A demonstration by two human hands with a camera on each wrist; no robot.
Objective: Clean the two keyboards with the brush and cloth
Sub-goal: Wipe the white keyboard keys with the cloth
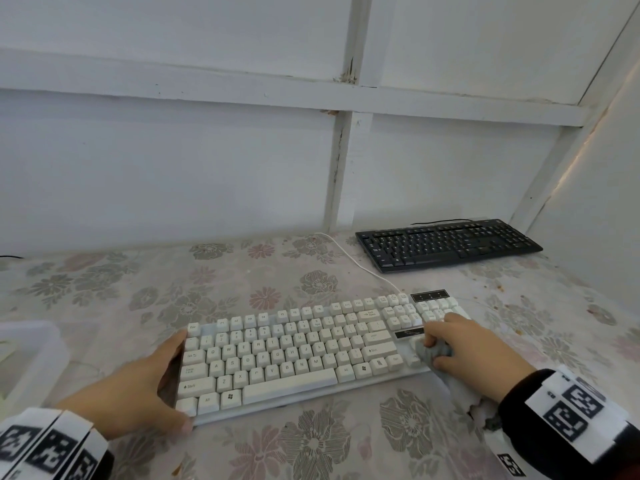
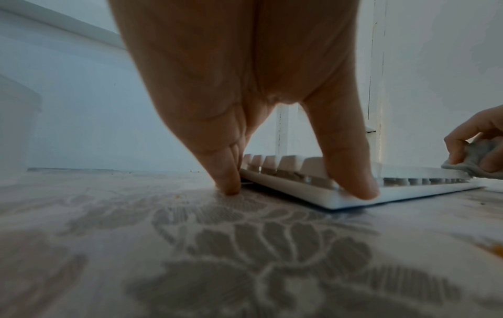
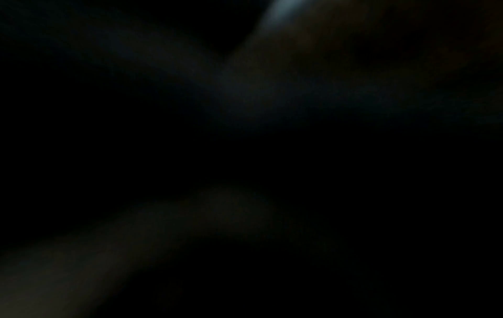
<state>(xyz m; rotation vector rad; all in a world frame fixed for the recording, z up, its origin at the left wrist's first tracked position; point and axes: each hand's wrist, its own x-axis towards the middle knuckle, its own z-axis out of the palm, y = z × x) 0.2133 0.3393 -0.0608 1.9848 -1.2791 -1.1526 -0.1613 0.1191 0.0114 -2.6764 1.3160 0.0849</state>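
Observation:
The white keyboard (image 1: 294,355) lies near the front of the table; the black keyboard (image 1: 446,244) sits behind it at the far right. My left hand (image 1: 173,379) braces the white keyboard's left end: straight fingers (image 2: 228,182) lie against its side and the thumb (image 2: 356,189) presses on the front corner. My right hand (image 1: 460,344) grips a crumpled grey cloth (image 1: 433,353) and holds it on the keys at the right end, by the arrow keys. In the left wrist view, the cloth (image 2: 473,155) rests on the keyboard (image 2: 424,187). I see no brush. The right wrist view is dark.
A flowered tablecloth (image 1: 242,282) covers the table. A white plastic container (image 1: 31,358) stands at the left edge. The white keyboard's cable (image 1: 353,261) runs back toward the wall. White panelled walls close in behind and on the right.

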